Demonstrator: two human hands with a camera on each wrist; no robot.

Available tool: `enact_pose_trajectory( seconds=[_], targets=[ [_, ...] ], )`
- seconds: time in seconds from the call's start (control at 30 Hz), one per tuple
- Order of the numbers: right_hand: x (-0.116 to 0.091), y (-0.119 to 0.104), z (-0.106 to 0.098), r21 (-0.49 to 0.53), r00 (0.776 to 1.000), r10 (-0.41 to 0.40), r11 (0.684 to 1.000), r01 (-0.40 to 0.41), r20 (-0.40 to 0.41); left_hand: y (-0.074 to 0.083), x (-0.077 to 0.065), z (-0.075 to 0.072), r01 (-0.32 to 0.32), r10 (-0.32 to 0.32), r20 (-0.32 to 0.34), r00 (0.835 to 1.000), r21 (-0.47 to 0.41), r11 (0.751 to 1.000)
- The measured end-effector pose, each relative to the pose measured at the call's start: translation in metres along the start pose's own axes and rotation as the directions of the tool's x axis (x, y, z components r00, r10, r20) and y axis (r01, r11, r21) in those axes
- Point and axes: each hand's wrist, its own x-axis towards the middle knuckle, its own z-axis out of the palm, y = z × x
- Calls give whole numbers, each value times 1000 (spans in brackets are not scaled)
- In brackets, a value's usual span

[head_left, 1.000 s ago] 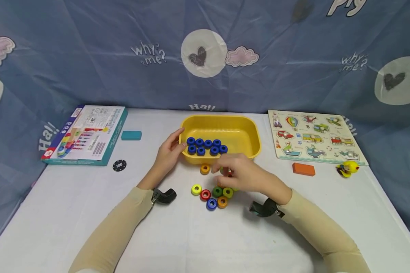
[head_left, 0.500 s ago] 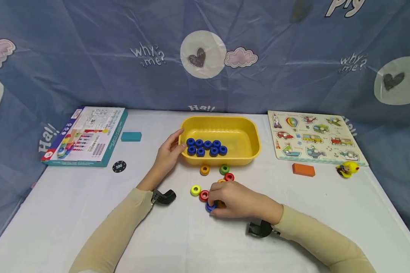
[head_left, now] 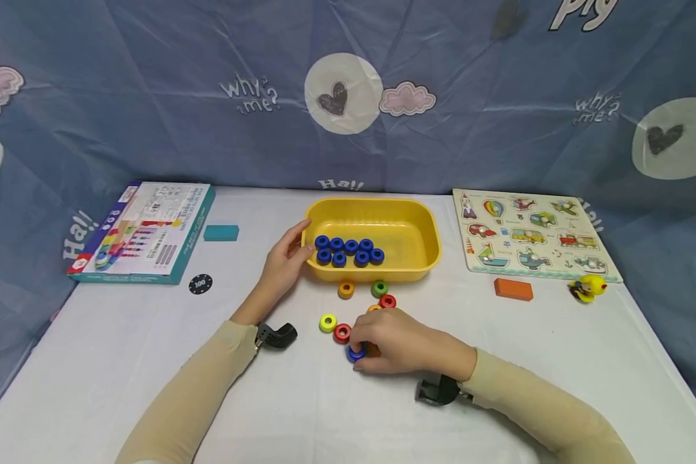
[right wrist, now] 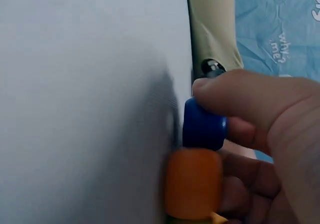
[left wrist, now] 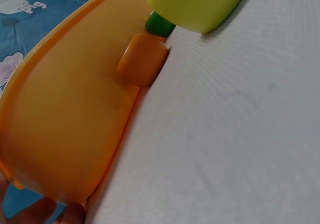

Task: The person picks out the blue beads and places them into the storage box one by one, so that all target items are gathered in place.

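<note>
My left hand (head_left: 281, 264) holds the left end of a yellow plastic tub (head_left: 408, 235), thumb at the rim and fingers along the outer wall. Inside the tub sit several blue ring beads (head_left: 350, 247). In front of it, my right hand (head_left: 397, 341) pinches another blue bead (head_left: 356, 354) between thumb and finger, low at the tabletop. The right wrist view shows the thumb on that blue bead (right wrist: 204, 126), with an orange bead (right wrist: 194, 184) right beside it. Under the right hand, part of the bead cluster is hidden.
Loose beads lie around: yellow (head_left: 327, 323), red (head_left: 342, 333), another red (head_left: 387, 301), green (head_left: 379, 289) and orange (head_left: 345, 290). At left are a toy box (head_left: 142, 232), teal block (head_left: 221, 232) and black chip (head_left: 200, 284); at right, a puzzle board (head_left: 533, 233), orange block (head_left: 513, 289) and yellow duck (head_left: 588, 288).
My right hand has come down from beside the tub to the near side of the bead cluster and taken hold of the blue bead. The left hand stays on the tub.
</note>
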Motion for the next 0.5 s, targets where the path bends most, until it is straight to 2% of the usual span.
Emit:
enact_pose_trajectory(
  seconds=[0.1,0.2,0.3,0.37,0.5],
  targets=[
    [3,0,-13,49,1000,4,999,-2,-29,-1,1,0,3,-3,-2,1000,7,1000],
    [10,4,-40,69,995,30,997,-23,-97,0,1,0,4,-4,-1,1000,1,1000],
    [18,16,-73,75,974,122,991,-109,-189,0,1,1,11,-11,1,1000,-3,1000],
    [23,30,-92,85,948,212,977,-198,-236,0,1,1,11,-11,1,1000,-7,1000],
    [30,66,-108,162,868,422,906,-391,-263,0,0,1,9,-9,2,1000,-10,1000]
  ],
)
